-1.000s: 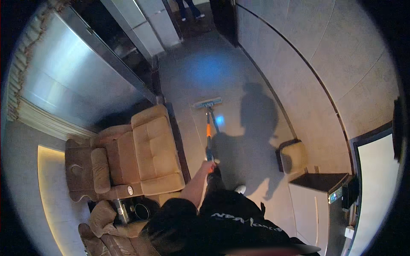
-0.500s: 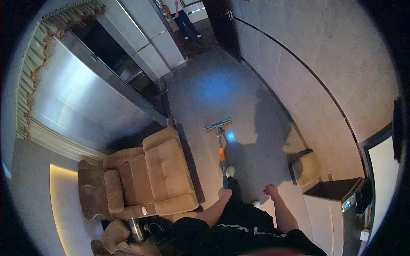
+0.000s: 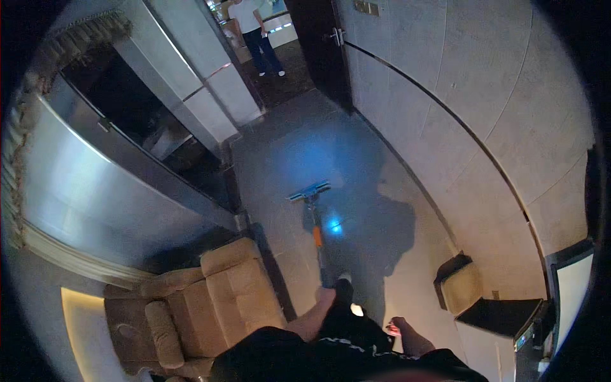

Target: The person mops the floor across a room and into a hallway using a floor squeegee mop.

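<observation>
My left hand (image 3: 326, 297) grips the dark lower end of a long-handled mop (image 3: 317, 237) with an orange band on its pole. Ahead of me the wide blue-grey mop head (image 3: 309, 190) rests on the grey tiled floor. My right hand (image 3: 396, 326) hangs at my right side, away from the mop. Its fingers are loosely apart with nothing visible in them, and reddish light falls on them. One of my feet shows just ahead of the left hand.
A brown padded recliner (image 3: 242, 280) stands on the left. To the right are a beige block-like seat or bin (image 3: 461, 290) and a pale cabinet with a dark top (image 3: 496, 318). Another person (image 3: 258, 38) stands beyond the doorway, by the open dark door (image 3: 318, 51).
My view has moved forward down the room, toward the doorway. The mop has gone along in my left hand, and its head is slightly farther left in view.
</observation>
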A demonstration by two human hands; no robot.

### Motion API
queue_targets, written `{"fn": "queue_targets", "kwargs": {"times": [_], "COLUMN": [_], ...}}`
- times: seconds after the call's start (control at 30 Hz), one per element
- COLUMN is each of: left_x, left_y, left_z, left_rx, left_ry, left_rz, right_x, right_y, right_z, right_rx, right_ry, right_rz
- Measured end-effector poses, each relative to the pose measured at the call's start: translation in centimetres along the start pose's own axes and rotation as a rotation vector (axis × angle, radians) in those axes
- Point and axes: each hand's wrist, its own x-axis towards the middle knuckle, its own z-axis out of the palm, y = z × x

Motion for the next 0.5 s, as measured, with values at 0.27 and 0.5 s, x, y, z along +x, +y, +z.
{"fn": "queue_targets", "kwargs": {"times": [0.27,0.5], "left_x": [4.7,0.7], "left_y": [8.3,11.7], "left_z": [-4.6,-6.0], "left_rx": [0.078,0.015], "left_ry": [-0.258,-0.350], "left_rz": [0.057,-0.008], "right_x": [-21.3,-61.9], "right_y": [-23.7,-22.9], "right_z": [18.5,21.2], "right_rx": [-0.078,-0.356], "right_ry": [-0.029,0.895], "right_rz": [-1.257,-2.434]}}
